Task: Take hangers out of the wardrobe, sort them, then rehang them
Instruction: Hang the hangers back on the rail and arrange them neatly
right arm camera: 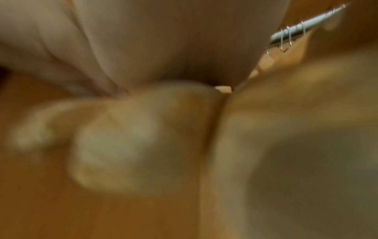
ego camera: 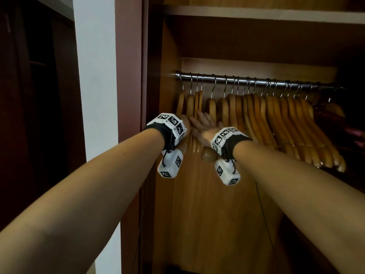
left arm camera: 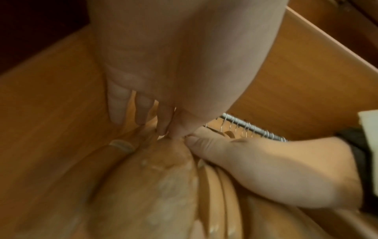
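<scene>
Several wooden hangers (ego camera: 276, 119) with metal hooks hang on a chrome rail (ego camera: 246, 81) inside the wardrobe. A few more hangers (ego camera: 190, 101) hang apart at the rail's left end. My left hand (ego camera: 187, 123) reaches into this left group, mostly hidden behind its wrist band. In the left wrist view its straight fingers (left arm camera: 141, 110) touch the hanger (left arm camera: 159, 186) shoulders. My right hand (ego camera: 203, 125) lies beside it, palm turned left and fingers stretched between the hangers. The right hand (left arm camera: 266, 169) thumb meets the left hand there. The right wrist view is blurred, showing palm (right arm camera: 163, 40) and rail (right arm camera: 302, 27).
A wooden shelf (ego camera: 256, 14) runs above the rail. The wardrobe's left side wall (ego camera: 169, 66) stands close to my left hand. A dark garment (ego camera: 331, 119) hangs at the rail's right end. A white wall strip (ego camera: 94, 76) and dark doors lie to the left.
</scene>
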A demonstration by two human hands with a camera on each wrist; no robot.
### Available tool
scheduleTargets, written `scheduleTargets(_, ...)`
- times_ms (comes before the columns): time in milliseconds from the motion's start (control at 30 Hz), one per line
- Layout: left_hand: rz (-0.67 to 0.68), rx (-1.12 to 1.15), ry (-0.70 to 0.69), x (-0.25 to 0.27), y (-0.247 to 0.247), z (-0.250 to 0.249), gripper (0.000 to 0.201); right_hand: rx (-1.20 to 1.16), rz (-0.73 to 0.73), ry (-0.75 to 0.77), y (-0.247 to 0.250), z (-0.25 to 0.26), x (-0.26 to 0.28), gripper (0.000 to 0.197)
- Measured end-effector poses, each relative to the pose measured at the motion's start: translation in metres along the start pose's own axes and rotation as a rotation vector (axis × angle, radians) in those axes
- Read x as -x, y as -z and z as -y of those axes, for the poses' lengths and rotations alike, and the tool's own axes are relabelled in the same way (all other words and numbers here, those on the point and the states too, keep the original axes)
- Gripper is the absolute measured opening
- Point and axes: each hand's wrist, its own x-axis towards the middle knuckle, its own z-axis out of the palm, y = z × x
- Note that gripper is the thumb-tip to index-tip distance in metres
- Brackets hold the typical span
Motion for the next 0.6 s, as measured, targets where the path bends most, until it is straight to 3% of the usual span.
scheduleTargets(100,0.041,-0.031,-0.039,-0.011,-0.007,0.003,0.045,0.018,-0.024,0.049,-0.003,-0.002,0.0,0.053)
scheduleTargets(200,0.003,0.036,-0.051,0.01,0.004,0.001,0.051,0.053,-0.027,0.043,0.001,-0.008,-0.002,0.051)
scheduleTargets(400,-0.071,0.189,0.02,0.031,0.005,-0.003,0.033,0.028,-0.031,-0.027,-0.002,-0.013,0.005,0.052)
scheduleTargets(500,-0.193,0.301,0.099,0.045,0.0,-0.012,0.048,0.084,-0.03,-0.091,-0.008,-0.013,0.008,0.055)
scheduleTargets(600,-0.211,0.456,0.066,0.053,-0.007,-0.01,0.068,0.051,-0.039,-0.099,-0.009,-0.015,0.011,0.056)
